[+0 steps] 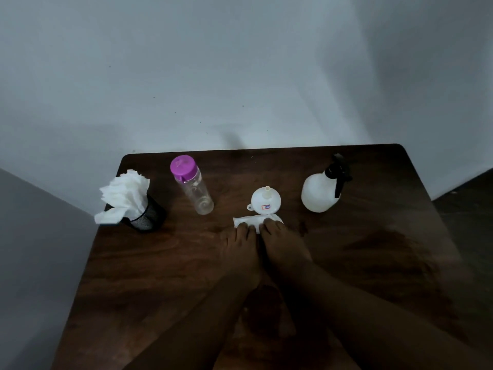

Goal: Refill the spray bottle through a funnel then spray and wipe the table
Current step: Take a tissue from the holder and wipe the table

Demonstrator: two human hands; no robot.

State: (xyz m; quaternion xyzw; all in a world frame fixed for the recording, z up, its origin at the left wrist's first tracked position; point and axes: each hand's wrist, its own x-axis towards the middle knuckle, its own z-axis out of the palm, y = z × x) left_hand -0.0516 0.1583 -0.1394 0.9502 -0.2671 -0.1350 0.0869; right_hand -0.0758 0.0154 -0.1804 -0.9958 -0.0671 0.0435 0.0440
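At frame centre, left hand (240,247) and right hand (282,244) press flat, fingers extended, on a white tissue (252,222) touching the upturned funnel (265,200); spray bottle (321,189) stands upper right.

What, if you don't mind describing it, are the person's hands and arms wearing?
Nothing that shows. The left hand and the right hand are bare, with no gloves, and no rings can be made out in the dim light. Both forearms are bare to the bottom edge of the view: no sleeve, watch or bracelet is visible.
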